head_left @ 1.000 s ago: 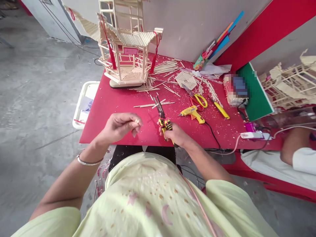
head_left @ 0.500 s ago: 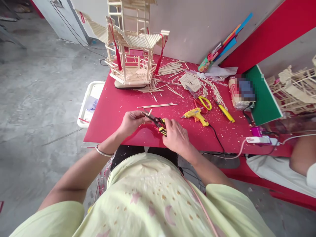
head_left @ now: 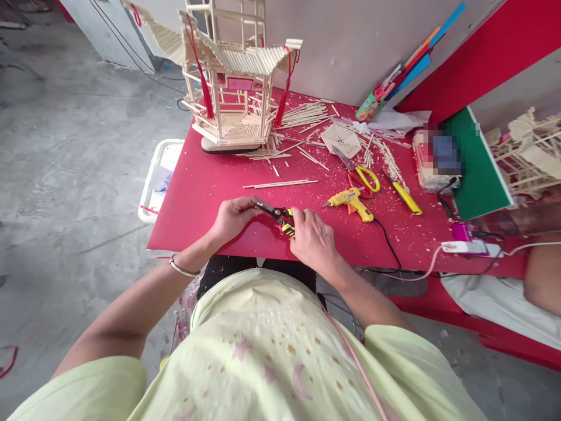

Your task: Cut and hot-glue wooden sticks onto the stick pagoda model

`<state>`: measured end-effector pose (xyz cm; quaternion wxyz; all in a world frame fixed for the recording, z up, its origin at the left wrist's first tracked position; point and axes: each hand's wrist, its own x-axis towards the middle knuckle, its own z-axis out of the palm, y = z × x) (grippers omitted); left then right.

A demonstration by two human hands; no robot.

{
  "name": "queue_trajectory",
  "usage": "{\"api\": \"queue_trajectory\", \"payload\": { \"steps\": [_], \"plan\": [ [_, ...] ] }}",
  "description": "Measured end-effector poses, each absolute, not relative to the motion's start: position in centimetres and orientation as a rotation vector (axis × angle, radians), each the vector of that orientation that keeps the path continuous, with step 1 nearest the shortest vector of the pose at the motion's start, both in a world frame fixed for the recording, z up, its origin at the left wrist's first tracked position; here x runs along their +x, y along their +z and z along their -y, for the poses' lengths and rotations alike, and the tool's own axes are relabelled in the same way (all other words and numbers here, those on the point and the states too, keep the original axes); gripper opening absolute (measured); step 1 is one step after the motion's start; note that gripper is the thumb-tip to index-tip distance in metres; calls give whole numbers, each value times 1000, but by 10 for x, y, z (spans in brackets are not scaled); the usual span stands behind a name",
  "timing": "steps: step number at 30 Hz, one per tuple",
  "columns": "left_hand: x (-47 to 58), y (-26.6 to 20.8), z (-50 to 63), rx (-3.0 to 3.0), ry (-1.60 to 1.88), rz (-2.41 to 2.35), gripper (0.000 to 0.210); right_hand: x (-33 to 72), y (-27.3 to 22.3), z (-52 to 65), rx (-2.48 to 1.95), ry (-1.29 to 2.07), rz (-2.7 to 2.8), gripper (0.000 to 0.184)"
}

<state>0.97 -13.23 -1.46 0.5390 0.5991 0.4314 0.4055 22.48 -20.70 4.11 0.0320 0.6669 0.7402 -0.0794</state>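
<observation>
My right hand (head_left: 313,237) is closed around the yellow-and-black handles of a pair of cutting pliers (head_left: 272,211), whose dark jaws point left. Close to the jaw tips, the fingers of my left hand (head_left: 234,219) are pinched together. A pale bit of wooden stick shows at the jaws; most of what the left fingers hold is hidden. Both hands are above the front edge of the red table (head_left: 197,210). Just beyond them lie a few thin wooden sticks (head_left: 280,183). To the right of my right hand rests a yellow glue gun (head_left: 350,203).
A stick-built pavilion model (head_left: 230,126) with red tassels stands at the back left. Scissors (head_left: 367,178), a yellow utility knife (head_left: 407,197), a hexagonal stick panel (head_left: 340,140) and loose sticks lie to the right. A power strip (head_left: 468,248) sits near another person's arm (head_left: 543,272).
The short piece of stick that stood up at the plier jaws is no longer visible there. The jaws look closer together. Both hands stay nearly in place; the view has shifted slightly.
</observation>
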Motion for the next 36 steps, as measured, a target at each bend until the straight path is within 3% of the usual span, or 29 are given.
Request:
{"api": "queue_trajectory", "payload": {
  "steps": [14,28,36],
  "plan": [
    [0,-20,145,1535,955,-1144,27,222,39,214,2081,-279,-2334,63],
    [2,-28,146,1461,1001,-1225,29,252,66,159,2115,-144,-2281,54],
    [-2,-5,133,670,1021,-891,42,301,52,11,1655,-231,-2403,88]
  ]
}}
